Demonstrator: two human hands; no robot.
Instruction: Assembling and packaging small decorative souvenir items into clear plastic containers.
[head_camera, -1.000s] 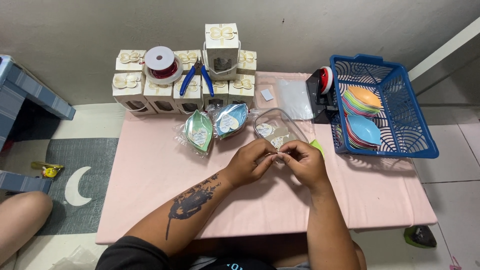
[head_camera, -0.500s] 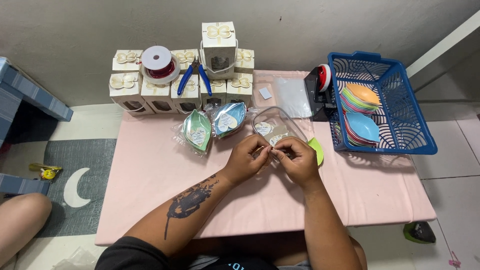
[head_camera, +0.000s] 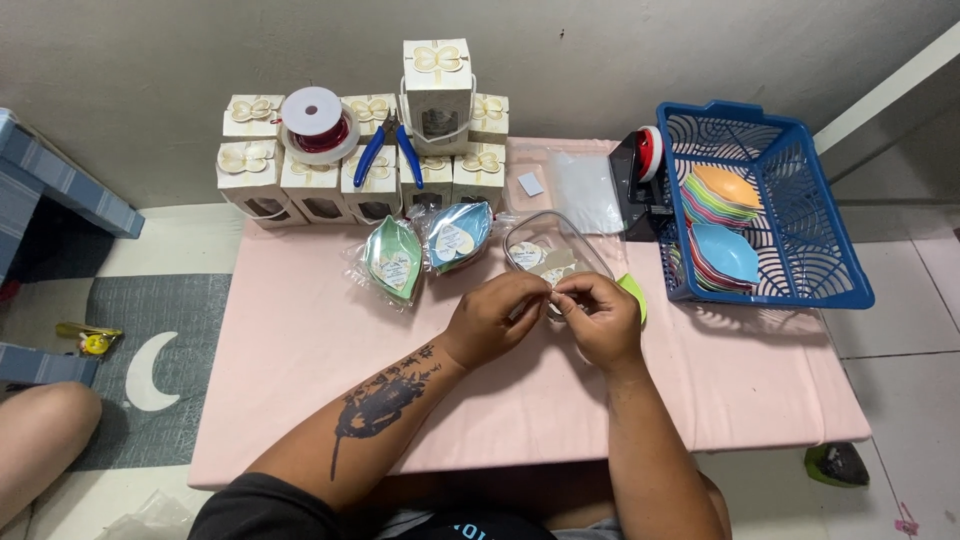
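Both hands meet over the middle of the pink worktop (head_camera: 300, 400): the left hand (head_camera: 492, 318) and the right hand (head_camera: 600, 318) have their fingers curled in and their fingertips pinched together on something small and thin held between them, too small to identify, though it looks like a paper tag or a bit of tape. Just behind the fingertips lies a clear plastic lidded dish (head_camera: 553, 258) with pale labels inside; whether the fingers touch its near edge cannot be told. A sliver of a lime green leaf-shaped dish (head_camera: 634, 296) shows just beside the right hand, mostly hidden. By the look of it, the step in hand is fine finger work on a small piece for wrapping or labelling a dish, and the next move would call for a steady pinch and careful placing rather than force. The clear dish has its long axis running from upper left to lower right, its near end towards the right hand. Two wrapped leaf-shaped dishes, one green (head_camera: 392, 262) and one blue (head_camera: 456, 238), lie to the left of it with their tips towards the far edge. Cream gift boxes (head_camera: 310, 180) stand along the back, carrying a red ribbon spool (head_camera: 318, 126) and blue-handled pliers (head_camera: 390, 150). A blue basket (head_camera: 800, 240) on the right holds stacked coloured dishes (head_camera: 722, 200), with a tape dispenser (head_camera: 640, 175) beside it.
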